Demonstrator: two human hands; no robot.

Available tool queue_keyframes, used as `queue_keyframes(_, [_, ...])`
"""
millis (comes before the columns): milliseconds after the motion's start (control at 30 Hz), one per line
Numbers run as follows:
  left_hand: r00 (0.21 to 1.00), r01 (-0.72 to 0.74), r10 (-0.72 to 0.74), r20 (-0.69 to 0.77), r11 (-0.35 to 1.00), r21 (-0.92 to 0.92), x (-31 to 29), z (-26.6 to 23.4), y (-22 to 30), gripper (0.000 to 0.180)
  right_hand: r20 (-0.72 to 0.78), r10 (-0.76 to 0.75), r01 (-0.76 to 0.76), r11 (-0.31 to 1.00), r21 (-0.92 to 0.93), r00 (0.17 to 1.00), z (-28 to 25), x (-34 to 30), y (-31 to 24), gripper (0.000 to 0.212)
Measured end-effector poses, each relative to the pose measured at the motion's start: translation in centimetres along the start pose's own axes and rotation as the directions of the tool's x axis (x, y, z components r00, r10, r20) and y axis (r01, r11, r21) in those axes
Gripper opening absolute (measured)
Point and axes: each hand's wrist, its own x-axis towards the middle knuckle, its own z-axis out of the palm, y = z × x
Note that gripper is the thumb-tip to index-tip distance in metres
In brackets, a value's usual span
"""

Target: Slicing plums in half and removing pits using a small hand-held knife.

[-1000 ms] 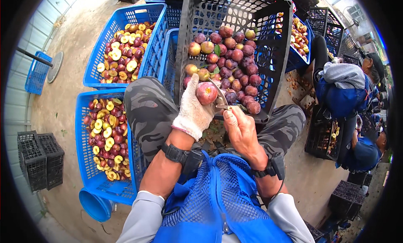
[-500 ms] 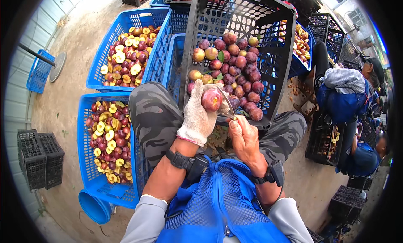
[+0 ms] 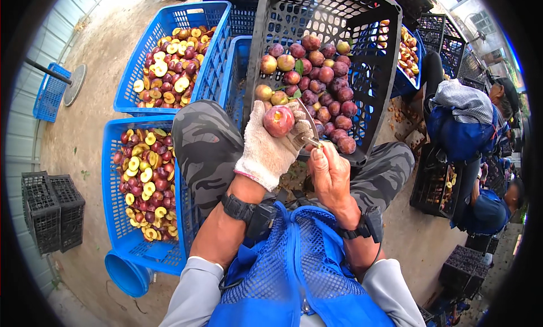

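My left hand (image 3: 264, 152), in a knitted off-white glove, holds a reddish plum (image 3: 278, 121) in its curled fingers. My bare right hand (image 3: 330, 175) grips a small curved knife (image 3: 308, 119) by its handle, which the fingers mostly hide. The blade rises beside the gloved fingertips, a little right of the plum. Just beyond both hands, a tilted black crate (image 3: 378, 112) holds many whole plums (image 3: 325, 74) and a few green leaves.
Blue crates of cut plums stand at my left, one near (image 3: 111, 185) and one farther (image 3: 125, 84). Below them sits a blue bucket (image 3: 129, 275). Stacked black crates (image 3: 52, 211) are at the far left. Co-workers (image 3: 461, 120) sit at the right, near another black crate (image 3: 432, 185).
The plum and gloved hand have shifted slightly up and left. The knife blade has swung more upright and no longer lies so close against the plum.
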Motion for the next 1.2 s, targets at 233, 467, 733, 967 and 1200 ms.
queue_keyframes(233, [0.995,-0.049,0.052,-0.084,0.998,0.041,0.0,0.2,0.1,0.064,0.037,-0.037,0.038,0.999,-0.022,0.999,-0.1,0.4,-0.4,0.02])
queue_keyframes(467, [0.992,0.076,-0.054,-0.114,0.976,0.202,0.0,0.2,-0.1,0.08,0.154,-0.128,0.156,0.97,-0.187,0.98,0.4,1.4,0.7,0.018])
queue_keyframes(733, [0.987,0.074,-0.042,-0.157,0.975,0.207,0.5,-0.3,-0.4,0.082,0.068,-0.154,0.167,0.947,-0.274,0.986,1.4,0.7,0.7,0.016])
queue_keyframes(967, [0.988,0.095,-0.068,-0.141,0.975,0.2,0.1,0.2,-0.6,0.078,0.048,-0.125,0.133,0.961,-0.243,0.991,1.3,0.0,0.7,0.015])
queue_keyframes(1200, [0.989,-0.02,0.062,-0.131,0.952,0.305,0.7,-0.7,-0.8,0.073,-0.059,-0.137,0.117,0.956,-0.269,0.989,3.1,-0.1,0.4,0.013])
